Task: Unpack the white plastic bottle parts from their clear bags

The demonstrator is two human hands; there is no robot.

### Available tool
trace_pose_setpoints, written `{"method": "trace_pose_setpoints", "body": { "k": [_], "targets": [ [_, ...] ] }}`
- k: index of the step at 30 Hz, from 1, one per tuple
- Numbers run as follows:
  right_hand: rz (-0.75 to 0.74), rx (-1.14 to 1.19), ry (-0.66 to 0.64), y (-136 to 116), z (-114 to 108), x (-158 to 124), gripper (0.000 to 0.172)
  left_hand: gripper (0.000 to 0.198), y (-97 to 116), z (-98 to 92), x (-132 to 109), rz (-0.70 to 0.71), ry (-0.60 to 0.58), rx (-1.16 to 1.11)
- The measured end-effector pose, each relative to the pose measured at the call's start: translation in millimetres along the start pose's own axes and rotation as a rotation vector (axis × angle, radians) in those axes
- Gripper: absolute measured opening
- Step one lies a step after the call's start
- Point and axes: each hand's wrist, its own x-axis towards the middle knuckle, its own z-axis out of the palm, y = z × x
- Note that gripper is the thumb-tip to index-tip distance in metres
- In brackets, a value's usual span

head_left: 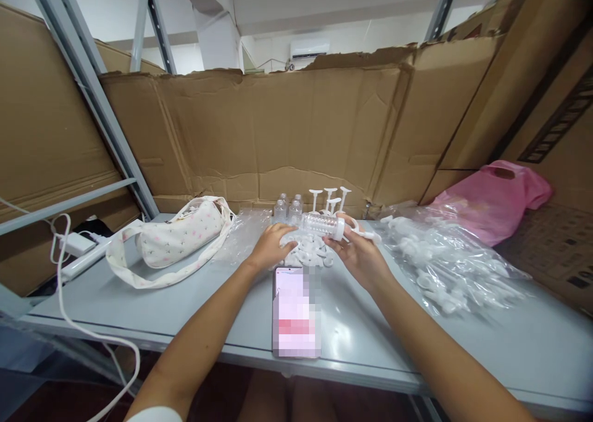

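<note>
My right hand (359,252) is closed around the white end of a clear plastic syringe (319,225), a see-through barrel with dark marks along it. The barrel lies nearly level and points left. My left hand (273,247) is beside its far end, thumb and fingers apart, with nothing visible between them. Under and between both hands lies a heap of small white plastic parts (308,251). Just behind stand several white plungers (330,198) with T-shaped tops. Clear plastic bottles (288,209) stand to their left.
A phone (296,311) lies in front of the heap. A floral bag (183,236) and a clear plastic sheet (241,233) are to the left. On the right are a clear bag of white parts (440,267) and a pink bag (491,202). Cardboard (278,131) walls the back.
</note>
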Motion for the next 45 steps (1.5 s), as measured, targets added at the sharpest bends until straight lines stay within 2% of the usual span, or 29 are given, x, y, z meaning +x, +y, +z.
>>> {"method": "trace_pose_setpoints", "body": {
  "k": [3, 5, 7, 10, 16, 18, 22, 26, 29, 32, 35, 40, 43, 45],
  "targets": [
    [0.015, 0.026, 0.029, 3.6, 1.2, 0.2, 0.031, 0.058, 14.7, -4.6, -1.8, 0.012, -0.078, -0.419],
    [0.069, 0.028, 0.018, 8.0, 3.2, -0.8, 0.027, 0.062, 23.9, -6.6, -3.2, 0.001, -0.129, -0.64],
    [0.139, 0.016, -0.018, 12.9, 5.6, -2.6, 0.023, 0.058, 29.8, -6.7, -4.0, -0.044, -0.123, -0.744],
    [0.129, -0.04, -0.05, 17.2, 7.6, -5.5, 0.019, 0.052, 32.5, -5.7, -4.3, -0.111, -0.089, -0.764],
    [-0.133, -0.304, -0.024, 15.0, 3.8, -6.4, 0.019, 0.053, 36.9, -9.3, -5.4, -0.074, -0.102, -0.796],
    [-0.143, -0.302, -0.028, 14.8, 4.7, -6.8, 0.019, 0.053, 39.7, -10.0, -6.0, -0.064, -0.093, -0.784],
    [-0.07, -0.198, -0.058, 11.4, 6.3, -4.6, 0.027, 0.052, 42.0, -10.3, -5.8, -0.071, -0.045, -0.747],
    [-0.049, -0.043, 0.093, -3.4, -8.0, 7.4, 0.037, 0.051, 33.7, -17.5, -1.8, -0.057, 0.095, -0.715],
    [-0.13, -0.053, 0.215, -16.3, -25.7, 18.1, 0.039, 0.055, 20.7, -26.7, 3.2, -0.084, 0.262, -0.679],
    [-0.223, -0.212, 0.319, -20.5, -37.6, 24.8, 0.041, 0.055, 6.0, -32.4, 7.4, -0.141, 0.363, -0.583],
    [-0.283, -0.442, 0.362, -14.1, -39.9, 30.5, 0.041, 0.049, -6.6, -31.6, 10.0, -0.156, 0.382, -0.434],
    [-0.284, -0.92, 0.192, 2.2, -27.1, 52.8, 0.034, 0.041, -18.2, -24.5, 15.8, -0.107, 0.386, -0.124],
    [-0.273, -1.339, 0.118, 11.4, -13.2, 72.2, 0.023, 0.039, -21.3, -21.0, 23.0, -0.138, 0.348, 0.034],
    [-0.289, -1.508, 0.064, 18.7, -4.9, 84.4, 0.019, 0.04, -23.6, -19.1, 28.6, -0.158, 0.34, 0.111]
  ]
}}
